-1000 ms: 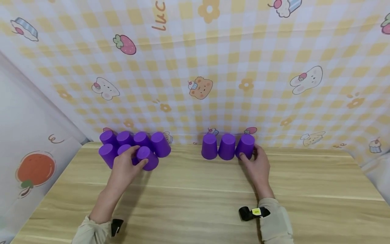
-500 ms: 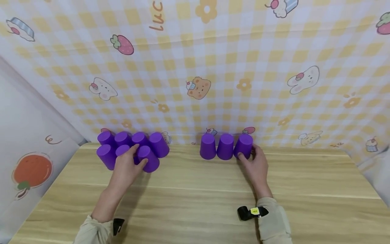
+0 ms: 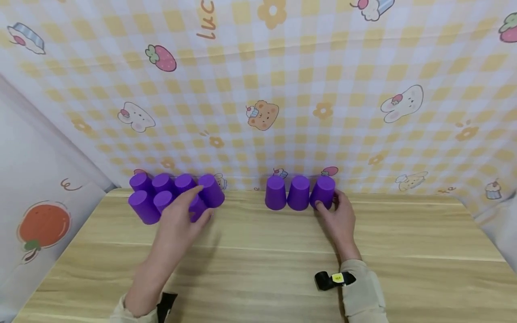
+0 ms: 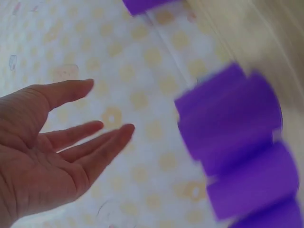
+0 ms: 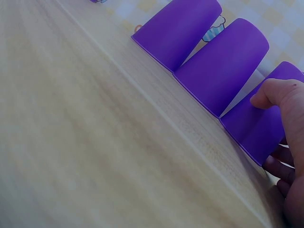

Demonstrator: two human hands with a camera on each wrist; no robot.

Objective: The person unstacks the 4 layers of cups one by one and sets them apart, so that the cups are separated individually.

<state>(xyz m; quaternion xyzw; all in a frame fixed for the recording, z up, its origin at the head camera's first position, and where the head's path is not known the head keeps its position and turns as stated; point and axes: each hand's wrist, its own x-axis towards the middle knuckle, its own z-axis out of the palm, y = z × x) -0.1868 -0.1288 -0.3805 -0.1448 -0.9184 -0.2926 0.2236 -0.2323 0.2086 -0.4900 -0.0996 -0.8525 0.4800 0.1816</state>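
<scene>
Upside-down purple cups stand in two groups along the back of the table. At the right, my right hand (image 3: 341, 222) grips the end cup (image 3: 324, 186) of a row of three, thumb on its near side. The middle cup (image 3: 299, 193) and the left one (image 3: 275, 194) sit close beside it. My left hand (image 3: 177, 226) is in the air over the left group, thumb and fingers spread and holding nothing. It partly covers the front-right cup (image 3: 197, 208) of that group. In the left wrist view the cups (image 4: 232, 114) appear apart from the fingers.
A back row of purple cups (image 3: 186, 181) stands against the checked cloth backdrop (image 3: 226, 80), with more cups (image 3: 143, 206) in front. The wood-grain table (image 3: 250, 260) ends at the backdrop. A white printed panel (image 3: 36, 157) borders the left side.
My left hand has let go of the front-right cup of the left group and lifted toward the camera and slightly right. My right hand keeps its grip on the end cup.
</scene>
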